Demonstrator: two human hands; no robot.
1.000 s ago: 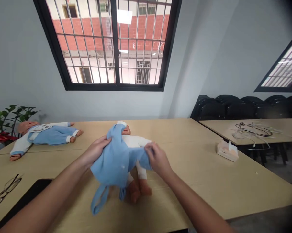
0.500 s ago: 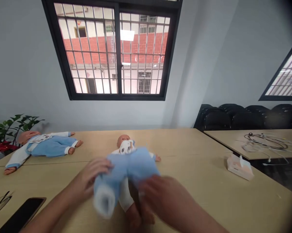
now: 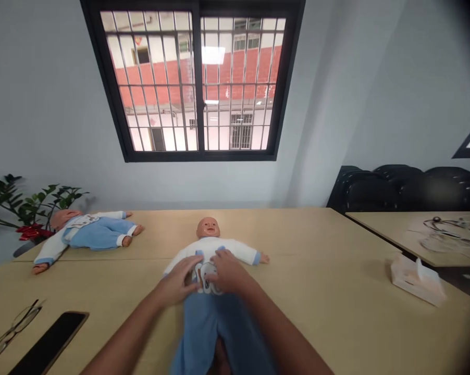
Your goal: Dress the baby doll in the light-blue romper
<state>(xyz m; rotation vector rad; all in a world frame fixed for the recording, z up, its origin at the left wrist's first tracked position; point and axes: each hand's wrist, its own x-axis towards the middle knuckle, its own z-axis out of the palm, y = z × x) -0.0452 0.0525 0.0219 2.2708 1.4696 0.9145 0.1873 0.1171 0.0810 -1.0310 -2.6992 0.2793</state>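
Your view is evenly, moderately bright; pale daylight fills the barred window (image 3: pixel 201 83), where a white glare patch sits high in the glass; your hands look slightly soft; the right-hand corners darken, and a hazy smudge blurs the chairs (image 3: pixel 415 188).

l. hand (image 3: pixel 175 282) & r. hand (image 3: pixel 230 273) are showing bare, w/ slim fingers. l. forearm (image 3: pixel 131 333), at approx 7 o'clock, & r. forearm (image 3: pixel 280 330), at approx 5 o'clock, are showing bare too, each narrowing twd the wrist. nails are blurring, too small to tell; upper arms are falling out of view.
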